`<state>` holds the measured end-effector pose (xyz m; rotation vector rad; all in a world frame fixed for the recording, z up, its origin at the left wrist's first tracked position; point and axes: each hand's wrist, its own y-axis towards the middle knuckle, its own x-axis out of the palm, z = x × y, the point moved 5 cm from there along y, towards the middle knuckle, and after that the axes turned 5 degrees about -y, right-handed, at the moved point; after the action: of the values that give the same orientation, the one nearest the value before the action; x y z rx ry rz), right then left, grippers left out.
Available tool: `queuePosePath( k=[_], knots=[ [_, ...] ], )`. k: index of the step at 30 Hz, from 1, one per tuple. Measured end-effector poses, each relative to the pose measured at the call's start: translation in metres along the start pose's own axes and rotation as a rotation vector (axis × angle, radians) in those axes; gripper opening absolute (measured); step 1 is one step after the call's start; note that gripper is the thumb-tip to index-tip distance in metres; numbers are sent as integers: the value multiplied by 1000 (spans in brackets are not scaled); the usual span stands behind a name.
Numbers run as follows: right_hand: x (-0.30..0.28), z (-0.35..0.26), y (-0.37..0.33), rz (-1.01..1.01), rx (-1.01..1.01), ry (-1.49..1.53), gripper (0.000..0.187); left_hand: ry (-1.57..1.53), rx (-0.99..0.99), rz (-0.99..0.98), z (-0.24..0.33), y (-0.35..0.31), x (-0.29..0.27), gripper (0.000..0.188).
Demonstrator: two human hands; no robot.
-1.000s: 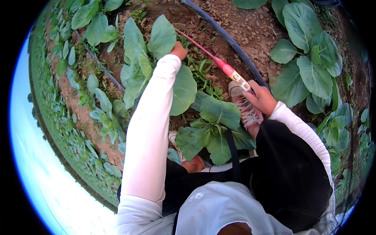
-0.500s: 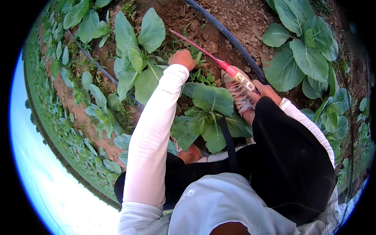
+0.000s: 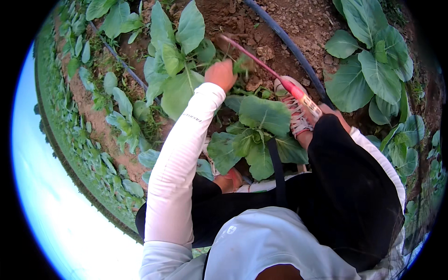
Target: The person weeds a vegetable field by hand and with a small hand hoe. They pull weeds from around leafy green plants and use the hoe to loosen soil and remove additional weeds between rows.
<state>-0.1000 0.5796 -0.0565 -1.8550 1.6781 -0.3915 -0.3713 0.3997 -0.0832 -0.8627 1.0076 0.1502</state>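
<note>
My left hand [image 3: 220, 75] is closed between two leafy cabbage-like plants, with its fingers turned away from view. Blurred green weeds [image 3: 242, 64] stick out beside its fingers. A larger plant [image 3: 173, 63] stands just left of that hand, and a lower one [image 3: 254, 136] grows between my feet. Near my right knee, my right hand [image 3: 337, 116] is wrapped round the handle of a hand tool [image 3: 261, 64] with a long thin red shaft and a red-and-cream grip. Its far end reaches the soil beyond my left hand, where the tip is blurred.
A dark hose [image 3: 291, 44] curves over the brown soil on the right, and a thinner one [image 3: 114, 55] runs at the left. My right shoe [image 3: 295, 108] is beside the tool. A big leafy plant [image 3: 368, 65] spreads at the far right.
The tool has been drawn right and toward me. My left hand has shifted slightly left and nearer against the plants, and blurred weeds now show beside it. The whole view has shifted a little.
</note>
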Motion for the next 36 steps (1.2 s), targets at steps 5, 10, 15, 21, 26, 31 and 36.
queuePosePath(
  k=[5,10,15,21,26,31,36],
  knots=[
    [10,-68,60,133,-214,-30,23,135,-218,291,-46,14,-7,23],
    [29,-65,96,147,-369,-121,21,67,-433,58,-59,28,-10,30],
    [31,-52,84,242,-463,-144,30,166,-409,-117,-68,24,-2,25],
    [25,-9,40,-41,-32,-20,49,89,-166,-227,-61,16,7,36],
    [8,-5,24,-82,-17,-74,52,-132,-3,-245,-29,7,-4,33],
    [26,-10,44,25,-133,-59,55,-206,-207,12,-17,-1,18,34],
    [23,4,23,-26,101,-145,54,-196,-410,-13,9,-18,39,63]
  ],
)
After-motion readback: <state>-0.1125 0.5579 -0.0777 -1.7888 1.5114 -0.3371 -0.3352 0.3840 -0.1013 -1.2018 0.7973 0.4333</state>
